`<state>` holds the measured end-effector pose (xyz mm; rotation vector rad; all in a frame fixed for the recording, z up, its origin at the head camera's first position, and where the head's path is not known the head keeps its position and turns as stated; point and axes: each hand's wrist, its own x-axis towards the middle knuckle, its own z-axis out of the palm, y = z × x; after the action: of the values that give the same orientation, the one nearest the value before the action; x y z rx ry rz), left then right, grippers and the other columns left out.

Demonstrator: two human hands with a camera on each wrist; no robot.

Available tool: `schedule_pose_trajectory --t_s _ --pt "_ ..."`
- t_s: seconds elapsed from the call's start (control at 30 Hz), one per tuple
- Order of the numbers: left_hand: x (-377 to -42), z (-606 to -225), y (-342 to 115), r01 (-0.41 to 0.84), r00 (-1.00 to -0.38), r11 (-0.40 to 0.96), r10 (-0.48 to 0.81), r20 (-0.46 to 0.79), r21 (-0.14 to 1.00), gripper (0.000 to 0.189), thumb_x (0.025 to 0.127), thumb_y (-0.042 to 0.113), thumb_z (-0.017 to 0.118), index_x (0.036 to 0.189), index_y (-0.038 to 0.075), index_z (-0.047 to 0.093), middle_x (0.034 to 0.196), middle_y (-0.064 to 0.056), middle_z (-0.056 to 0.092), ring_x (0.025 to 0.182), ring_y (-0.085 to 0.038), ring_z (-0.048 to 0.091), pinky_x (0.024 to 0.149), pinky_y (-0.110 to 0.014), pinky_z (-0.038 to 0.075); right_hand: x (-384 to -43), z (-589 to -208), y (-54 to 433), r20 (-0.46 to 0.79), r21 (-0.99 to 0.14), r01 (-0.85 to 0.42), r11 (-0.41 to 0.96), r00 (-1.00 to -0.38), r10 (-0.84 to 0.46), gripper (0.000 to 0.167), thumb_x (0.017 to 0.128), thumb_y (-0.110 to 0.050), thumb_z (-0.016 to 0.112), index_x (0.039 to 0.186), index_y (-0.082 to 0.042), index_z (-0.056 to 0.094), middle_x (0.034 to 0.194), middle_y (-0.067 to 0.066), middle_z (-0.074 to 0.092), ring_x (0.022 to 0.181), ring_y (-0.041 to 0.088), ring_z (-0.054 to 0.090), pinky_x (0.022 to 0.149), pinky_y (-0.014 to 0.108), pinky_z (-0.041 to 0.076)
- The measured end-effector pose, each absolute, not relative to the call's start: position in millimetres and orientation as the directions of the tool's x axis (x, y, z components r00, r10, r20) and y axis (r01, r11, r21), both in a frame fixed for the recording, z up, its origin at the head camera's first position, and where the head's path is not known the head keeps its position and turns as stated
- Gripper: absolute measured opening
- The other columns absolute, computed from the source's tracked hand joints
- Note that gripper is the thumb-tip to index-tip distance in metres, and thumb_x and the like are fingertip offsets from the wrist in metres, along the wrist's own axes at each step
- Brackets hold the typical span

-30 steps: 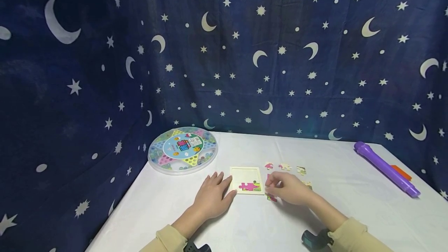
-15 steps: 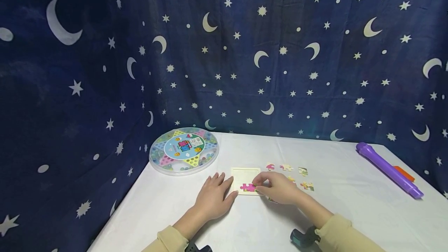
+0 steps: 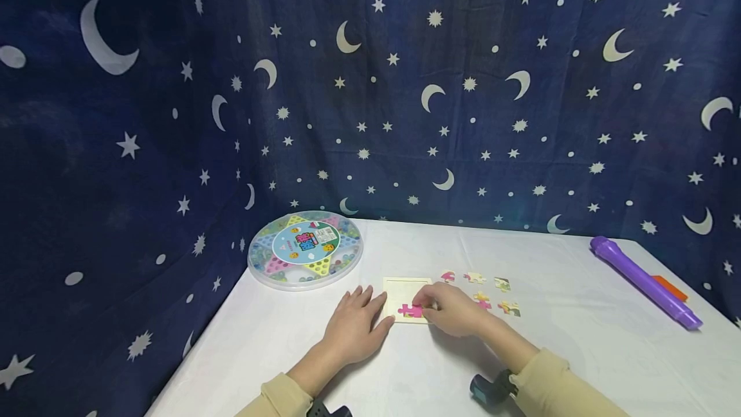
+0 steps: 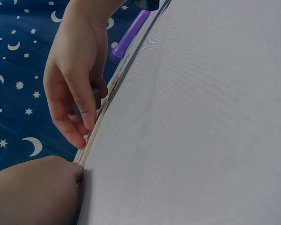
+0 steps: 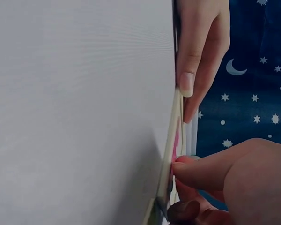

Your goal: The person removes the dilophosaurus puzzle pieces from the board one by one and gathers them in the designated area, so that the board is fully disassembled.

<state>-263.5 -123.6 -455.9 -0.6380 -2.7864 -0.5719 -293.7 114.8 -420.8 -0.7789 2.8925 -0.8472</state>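
Observation:
A small cream puzzle tray point(image 3: 399, 285) lies on the white table, with pink pieces point(image 3: 410, 311) along its near side. My left hand point(image 3: 354, 327) rests flat at the tray's left edge, fingers straight, thumb at the near left corner. Over the tray's right part, my right hand point(image 3: 454, 311) pinches a puzzle piece between curled fingers and thumb, low against the fitted pieces; the fingers mostly hide this piece. In the right wrist view the right thumb point(image 5: 192, 171) sits right at the tray's rim, beside a strip of pink point(image 5: 176, 140).
Several loose puzzle pieces point(image 3: 475, 278) lie right of the tray. A round marble game board point(image 3: 305, 250) stands at the back left. A purple tube point(image 3: 645, 282) and an orange item point(image 3: 669, 287) are at the far right. A starry blue curtain point(image 3: 405, 82) encloses the table.
My right hand has moved left from the loose pieces onto the tray's right part, then slightly further left, uncovering more pieces. The left hand stays in place.

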Motion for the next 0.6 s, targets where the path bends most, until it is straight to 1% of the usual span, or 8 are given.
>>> schedule_pose_trajectory --t_s 0.1,0.27,0.4,0.5,0.6 --pt "-262.9 -455.6 -123.6 0.453 -0.883 0.830 0.366 0.294 0.326 0.055 0.103 0.046 0.054 0.143 0.009 0.061 0.147 -0.021 0.055 0.141 -0.043 0.044 0.118 -0.058 0.029 -294.0 -417.7 112.8 0.097 -0.514 -0.464 0.721 -0.867 -0.489 0.016 0.091 -0.003 0.072 0.103 -0.013 0.070 0.093 -0.004 0.064 0.089 0.018 0.058 0.087 0.047 0.052" --pt "-262.1 -455.0 -123.4 0.455 -0.883 0.826 0.368 0.293 0.333 0.055 0.103 0.046 0.055 0.143 0.009 0.061 0.146 -0.021 0.055 0.141 -0.043 0.044 0.118 -0.059 0.029 -293.9 -413.9 110.7 0.052 -0.542 -0.431 0.721 -0.874 -0.484 0.017 0.091 -0.001 0.072 0.101 -0.013 0.064 0.091 -0.002 0.061 0.084 0.018 0.056 0.075 0.040 0.050" --pt "-261.4 -453.6 -123.2 0.458 -0.881 0.825 0.370 0.295 0.332 0.055 0.103 0.045 0.055 0.143 0.009 0.061 0.146 -0.022 0.055 0.140 -0.044 0.044 0.117 -0.059 0.029 -294.5 -415.5 111.2 0.038 -0.569 -0.402 0.717 -0.884 -0.466 0.019 0.092 -0.001 0.072 0.102 -0.015 0.063 0.096 -0.002 0.063 0.083 0.017 0.056 0.065 0.034 0.050" --pt "-261.2 -453.3 -123.1 0.458 -0.881 0.825 0.371 0.295 0.331 0.055 0.103 0.045 0.055 0.143 0.009 0.061 0.146 -0.022 0.055 0.140 -0.044 0.044 0.117 -0.059 0.030 -295.7 -417.9 112.3 0.041 -0.603 -0.388 0.697 -0.888 -0.459 0.021 0.091 0.001 0.070 0.102 -0.016 0.062 0.100 -0.001 0.064 0.076 0.017 0.057 0.054 0.031 0.047" --pt "-260.9 -453.3 -123.0 0.456 -0.882 0.827 0.371 0.291 0.329 0.055 0.102 0.046 0.056 0.143 0.009 0.061 0.146 -0.021 0.055 0.140 -0.043 0.044 0.117 -0.058 0.030 -296.4 -419.7 113.7 0.059 -0.632 -0.390 0.670 -0.886 -0.460 0.024 0.089 0.002 0.069 0.102 -0.016 0.062 0.101 -0.001 0.064 0.071 0.017 0.056 0.051 0.031 0.046"
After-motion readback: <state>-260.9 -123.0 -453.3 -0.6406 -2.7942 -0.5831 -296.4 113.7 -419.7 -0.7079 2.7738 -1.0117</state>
